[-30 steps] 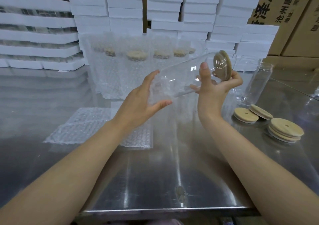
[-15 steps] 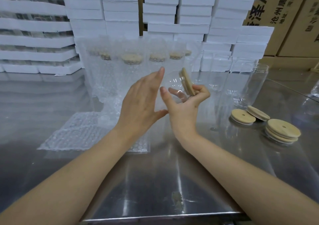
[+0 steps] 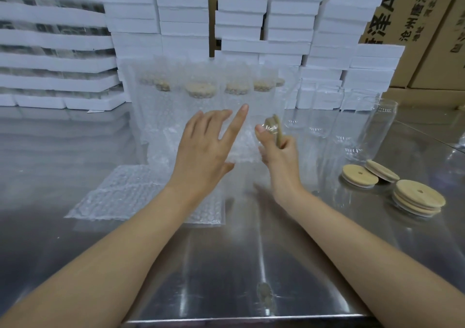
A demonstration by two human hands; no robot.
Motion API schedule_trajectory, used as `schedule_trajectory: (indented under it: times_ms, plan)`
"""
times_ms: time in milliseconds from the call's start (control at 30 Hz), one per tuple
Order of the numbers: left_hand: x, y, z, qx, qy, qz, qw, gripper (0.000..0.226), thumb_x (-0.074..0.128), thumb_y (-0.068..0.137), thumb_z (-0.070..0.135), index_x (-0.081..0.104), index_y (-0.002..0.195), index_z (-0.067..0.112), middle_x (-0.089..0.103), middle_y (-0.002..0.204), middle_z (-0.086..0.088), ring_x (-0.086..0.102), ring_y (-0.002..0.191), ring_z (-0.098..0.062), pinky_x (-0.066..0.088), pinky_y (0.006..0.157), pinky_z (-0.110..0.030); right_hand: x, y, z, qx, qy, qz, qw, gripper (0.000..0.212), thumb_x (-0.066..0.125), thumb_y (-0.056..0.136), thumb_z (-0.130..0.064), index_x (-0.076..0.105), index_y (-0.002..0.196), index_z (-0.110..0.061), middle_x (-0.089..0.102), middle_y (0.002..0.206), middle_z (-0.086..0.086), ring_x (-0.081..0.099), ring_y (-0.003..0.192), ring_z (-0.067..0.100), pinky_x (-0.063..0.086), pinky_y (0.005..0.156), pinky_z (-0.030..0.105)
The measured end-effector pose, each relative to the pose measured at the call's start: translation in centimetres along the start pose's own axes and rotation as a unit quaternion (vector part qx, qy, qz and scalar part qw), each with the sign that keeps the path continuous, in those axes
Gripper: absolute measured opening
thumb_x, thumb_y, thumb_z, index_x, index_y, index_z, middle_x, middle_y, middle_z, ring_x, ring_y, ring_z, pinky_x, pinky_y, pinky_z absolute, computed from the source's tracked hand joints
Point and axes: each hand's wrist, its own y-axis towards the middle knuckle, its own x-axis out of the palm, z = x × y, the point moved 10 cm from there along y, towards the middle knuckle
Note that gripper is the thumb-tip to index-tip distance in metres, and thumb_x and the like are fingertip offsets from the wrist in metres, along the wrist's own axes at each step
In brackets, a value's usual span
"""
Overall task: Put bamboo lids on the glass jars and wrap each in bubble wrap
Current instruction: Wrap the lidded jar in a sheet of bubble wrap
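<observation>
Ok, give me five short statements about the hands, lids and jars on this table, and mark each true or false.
1. The right hand grips a bamboo lid. True.
2. The left hand is clenched in a fist. False: its fingers are spread open.
3. Spare lids lie to the right on the steel table. True.
4. Every jar is wrapped. False: bare glass jars stand at right.
5. Flat bubble wrap lies left of the arms. True.

Over the steel worktop (image 3: 226, 264), the right hand (image 3: 278, 151) has its grip on a lidded glass jar (image 3: 247, 146); the left hand (image 3: 206, 146), fingers spread, rests against it. Loose bamboo lids (image 3: 417, 198) lie right.
</observation>
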Motion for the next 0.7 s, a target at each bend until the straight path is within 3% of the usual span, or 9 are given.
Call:
schedule_trajectory:
  times_ms: [67,100,167,233,333,433,500,600,700]
  plan:
    - [-0.2,0.1,1.3,0.014,0.005,0.011,1.000,0.105,0.089,0.056,0.024,0.037,0.146,0.012,0.059,0.124,-0.017,0.059,0.109,-0.034,0.044,0.095,-0.046,1.3,-0.6,0.9,0.006,-0.120,-0.049,0.992,0.028,0.064,0.090,-0.029,0.042,0.080,-0.015,0.048,0.068,-0.002,0.051,0.060,0.011,0.042,0.061,0.017]
    - [-0.3,0.0,1.9,0.021,0.007,0.013,1.000,0.098,0.087,0.059,0.021,0.040,0.145,0.011,0.061,0.121,-0.016,0.061,0.107,-0.034,0.046,0.091,-0.044,2.3,-1.0,1.6,0.011,-0.157,-0.088,0.984,0.021,0.058,0.093,-0.022,0.047,0.084,-0.008,0.055,0.074,0.010,0.055,0.068,0.021,0.048,0.068,0.020]
    - [-0.2,-0.2,2.7,0.035,0.020,0.006,0.999,0.092,0.083,0.063,0.019,0.040,0.144,0.010,0.063,0.118,-0.013,0.062,0.104,-0.032,0.048,0.086,-0.041,3.9,-1.7,2.9,0.034,-0.171,-0.163,0.971,0.026,0.048,0.097,-0.017,0.048,0.106,0.007,0.057,0.108,0.031,0.055,0.103,0.044,0.048,0.094,0.048]
    - [-0.2,-0.4,2.8,0.042,0.023,0.009,0.999,0.090,0.082,0.064,0.018,0.040,0.144,0.010,0.064,0.117,-0.011,0.063,0.102,-0.031,0.049,0.084,-0.040,4.3,-1.6,3.3,0.061,-0.177,-0.193,0.963,0.034,0.043,0.100,-0.018,0.042,0.117,0.011,0.048,0.123,0.034,0.046,0.117,0.048,0.040,0.101,0.061]
    - [-0.9,0.0,2.0,0.028,-0.002,0.040,0.999,0.087,0.080,0.069,0.029,0.041,0.144,0.012,0.065,0.116,-0.011,0.062,0.103,-0.031,0.048,0.083,-0.040,4.2,-1.3,2.3,0.065,-0.108,-0.197,0.972,0.041,0.039,0.102,-0.027,0.047,0.114,0.012,0.057,0.118,0.028,0.063,0.105,0.030,0.049,0.098,0.048]
    - [-2.6,0.5,-0.7,-0.045,-0.117,0.108,0.986,0.089,0.073,0.074,0.045,0.028,0.147,0.019,0.063,0.121,-0.005,0.057,0.110,-0.023,0.043,0.089,-0.033,3.7,-0.4,0.9,0.072,0.046,-0.176,0.981,0.026,0.038,0.102,-0.030,0.054,0.091,-0.012,0.067,0.083,0.000,0.067,0.072,0.010,0.050,0.077,0.030]
    - [-3.2,0.4,-3.6,-0.149,-0.301,0.134,0.932,0.100,0.077,0.072,0.045,0.017,0.150,0.026,0.061,0.124,0.002,0.053,0.115,-0.008,0.039,0.096,-0.019,2.8,0.3,-0.5,0.024,0.057,-0.155,0.986,0.013,0.049,0.096,-0.033,0.051,0.099,-0.020,0.063,0.095,-0.006,0.068,0.074,0.007,0.049,0.081,0.028]
    - [-2.0,0.1,-5.2,-0.227,-0.532,0.140,0.803,0.109,0.082,0.073,0.028,0.009,0.152,0.011,0.059,0.124,0.005,0.057,0.115,-0.004,0.042,0.096,-0.015,3.3,-0.5,-1.5,-0.051,-0.074,-0.205,0.975,0.060,0.066,0.078,-0.044,0.045,0.131,-0.025,0.053,0.128,-0.009,0.058,0.109,-0.006,0.046,0.095,0.022]
    - [-0.7,0.0,-4.7,-0.244,-0.592,0.120,0.759,0.100,0.073,0.079,0.037,0.012,0.151,0.005,0.054,0.130,0.016,0.056,0.115,0.004,0.045,0.092,-0.012,4.8,-1.9,-0.9,-0.075,-0.124,-0.260,0.955,0.087,0.076,0.063,-0.053,0.040,0.138,-0.026,0.053,0.137,-0.007,0.051,0.126,0.003,0.043,0.105,0.027]
